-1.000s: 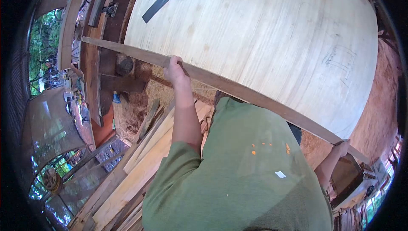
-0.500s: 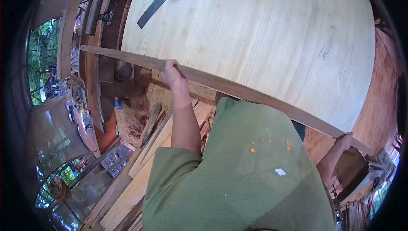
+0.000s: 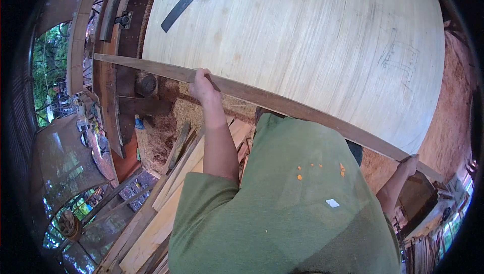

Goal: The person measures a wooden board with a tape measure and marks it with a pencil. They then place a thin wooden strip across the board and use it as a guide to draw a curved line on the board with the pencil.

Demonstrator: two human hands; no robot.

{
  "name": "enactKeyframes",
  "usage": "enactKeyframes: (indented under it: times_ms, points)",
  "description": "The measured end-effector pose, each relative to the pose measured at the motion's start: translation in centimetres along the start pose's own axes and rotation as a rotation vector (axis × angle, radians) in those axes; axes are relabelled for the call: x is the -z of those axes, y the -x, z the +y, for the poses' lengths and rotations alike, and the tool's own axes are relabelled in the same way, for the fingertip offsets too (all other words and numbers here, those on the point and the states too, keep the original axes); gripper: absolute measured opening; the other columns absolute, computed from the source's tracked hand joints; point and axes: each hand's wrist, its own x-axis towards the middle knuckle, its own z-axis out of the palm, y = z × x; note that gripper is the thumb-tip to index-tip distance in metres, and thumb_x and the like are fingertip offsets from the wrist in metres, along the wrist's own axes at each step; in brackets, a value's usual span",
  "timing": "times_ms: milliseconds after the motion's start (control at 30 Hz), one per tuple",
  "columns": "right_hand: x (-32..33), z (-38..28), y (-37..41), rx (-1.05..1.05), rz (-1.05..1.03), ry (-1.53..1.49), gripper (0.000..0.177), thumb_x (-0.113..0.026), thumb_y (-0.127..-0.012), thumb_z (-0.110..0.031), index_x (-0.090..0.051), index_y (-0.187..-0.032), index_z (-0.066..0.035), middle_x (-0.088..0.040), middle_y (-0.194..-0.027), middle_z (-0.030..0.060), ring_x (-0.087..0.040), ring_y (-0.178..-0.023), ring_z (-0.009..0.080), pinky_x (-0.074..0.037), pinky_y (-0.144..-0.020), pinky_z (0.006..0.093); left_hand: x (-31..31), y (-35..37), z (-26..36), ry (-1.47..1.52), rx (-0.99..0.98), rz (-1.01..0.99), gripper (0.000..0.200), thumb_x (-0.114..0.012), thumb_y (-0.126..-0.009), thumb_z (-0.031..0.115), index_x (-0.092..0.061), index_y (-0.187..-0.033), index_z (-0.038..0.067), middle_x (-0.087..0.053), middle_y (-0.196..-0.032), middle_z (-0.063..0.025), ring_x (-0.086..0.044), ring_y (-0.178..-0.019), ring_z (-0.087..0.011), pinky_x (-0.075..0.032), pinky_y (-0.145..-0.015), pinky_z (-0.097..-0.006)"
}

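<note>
A long brown wooden strip (image 3: pixel 282 105) runs along the near edge of a large pale wooden panel (image 3: pixel 302 37). My left hand (image 3: pixel 203 86) is closed around the strip left of its middle, thumb side up. Near the strip's right end, my right hand (image 3: pixel 409 165) grips it too; some of its fingers are hidden. On the panel's upper left lies a dark curved strip (image 3: pixel 190 1). Faint pencil lines (image 3: pixel 401 59) mark the right part of the panel.
Long boards (image 3: pixel 166 213) are stacked at lower left, beside my left arm. Wood shavings (image 3: pixel 161 138) cover the ground below the panel. A brown timber bench (image 3: pixel 108 77) stands on the left. Reddish ground (image 3: pixel 451 102) shows at the right.
The view has shifted very slightly. Both hands stay on the wooden strip in nearly the same places.
</note>
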Motion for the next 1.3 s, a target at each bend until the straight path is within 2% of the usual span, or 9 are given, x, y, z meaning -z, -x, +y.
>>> enactKeyframes:
  times_ms: [367, 500, 633, 767, 800, 833, 867, 1200, 1300]
  points:
    - [0.0, -0.7, 1.6, 0.003, -0.016, -0.048, 0.066, -0.073, -0.095, -0.034, -0.055, -0.125, 0.022, -0.064, -0.123, 0.0195, -0.064, -0.107, 0.0305, -0.056, -0.092, 0.0422, 0.2, -0.3, -0.5, 0.018, -0.03, -0.035, 0.032, -0.068, -0.068, -0.003, -0.048, -0.094, -0.003, -0.058, -0.089, -0.008, -0.056, -0.076, -0.0191, -0.049, -0.068, -0.0389]
    - [0.4, 1.8, -3.6, 0.073, -0.16, -0.089, 0.065, -0.071, -0.095, -0.036, -0.056, -0.125, 0.019, -0.066, -0.12, 0.0195, -0.066, -0.105, 0.0301, -0.056, -0.091, 0.0418, 0.7, -0.3, 0.0, -0.049, -0.084, -0.003, 0.022, -0.068, -0.07, -0.001, -0.049, -0.082, 0.0, -0.054, -0.079, -0.0055, -0.052, -0.07, -0.0171, -0.045, -0.061, -0.0383]
    - [-0.5, 2.6, -2.8, 0.188, -0.024, 0.066, 0.057, -0.072, -0.092, -0.031, -0.059, -0.121, 0.017, -0.067, -0.116, 0.0194, -0.065, -0.101, 0.0275, -0.055, -0.088, 0.0413, 1.3, -2.3, -1.7, -0.265, -0.112, -0.021, 0.028, -0.073, -0.073, 0.017, -0.052, -0.062, 0.002, -0.051, -0.062, -0.0058, -0.043, -0.051, -0.0193, -0.034, -0.047, -0.0403]
    - [-0.4, 3.5, -2.7, 0.197, 0.048, -0.019, 0.05, -0.074, -0.09, -0.026, -0.062, -0.117, 0.014, -0.069, -0.111, 0.0193, -0.065, -0.096, 0.025, -0.054, -0.084, 0.0408, 0.0, -0.4, -1.1, -0.269, -0.164, -0.01, 0.032, -0.074, -0.076, 0.017, -0.064, -0.084, -0.012, -0.064, -0.086, -0.0133, -0.058, -0.07, -0.0275, -0.05, -0.064, -0.0459]
    - [0.0, -1.4, 6.1, 0.155, 0.044, -0.131, 0.054, -0.075, -0.089, -0.027, -0.06, -0.121, 0.014, -0.068, -0.113, 0.0204, -0.066, -0.097, 0.0258, -0.054, -0.085, 0.0403, 0.2, -0.7, -1.2, -0.264, -0.145, -0.032, 0.034, -0.075, -0.077, 0.018, -0.064, -0.088, -0.013, -0.064, -0.093, -0.0144, -0.059, -0.076, -0.0287, -0.051, -0.068, -0.0462]
    - [-0.3, -0.1, 4.2, 0.121, 0.059, -0.171, 0.05, -0.076, -0.089, -0.025, -0.061, -0.119, 0.012, -0.069, -0.109, 0.0181, -0.067, -0.094, 0.0254, -0.054, -0.084, 0.0396, 0.4, -1.1, -1.2, -0.254, -0.131, -0.051, 0.037, -0.075, -0.077, 0.018, -0.065, -0.093, -0.014, -0.065, -0.099, -0.0155, -0.061, -0.082, -0.0298, -0.051, -0.071, -0.0465]
    - [-0.5, 1.2, 2.8, 0.151, 0.005, -0.339, 0.046, -0.078, -0.088, -0.023, -0.061, -0.115, 0.01, -0.069, -0.104, 0.0156, -0.067, -0.091, 0.0246, -0.055, -0.081, 0.0389, 0.6, -1.5, -1.3, -0.261, -0.136, -0.054, 0.037, -0.076, -0.077, 0.017, -0.065, -0.094, -0.013, -0.065, -0.1, -0.0155, -0.061, -0.083, -0.0293, -0.052, -0.072, -0.0466]
    - [-0.2, 1.2, 3.0, 0.064, -0.024, -0.442, 0.048, -0.079, -0.082, -0.012, -0.054, -0.119, 0.007, -0.066, -0.104, 0.0138, -0.068, -0.088, 0.025, -0.056, -0.078, 0.0383, 0.4, -2.4, -1.6, -0.189, -0.106, -0.029, 0.032, -0.076, -0.076, 0.013, -0.063, -0.095, -0.009, -0.065, -0.102, -0.0148, -0.063, -0.085, -0.0265, -0.055, -0.071, -0.0449]
    - [-0.3, 1.3, 3.1, 0.094, 0.005, -0.444, 0.036, -0.079, -0.083, -0.012, -0.059, -0.111, 0.001, -0.065, -0.096, 0.0089, -0.065, -0.082, 0.0216, -0.054, -0.074, 0.0358, 0.5, -2.4, -1.6, -0.168, -0.084, -0.06, 0.029, -0.075, -0.078, 0.013, -0.063, -0.095, -0.008, -0.065, -0.102, -0.014, -0.063, -0.084, -0.0261, -0.055, -0.072, -0.0442]
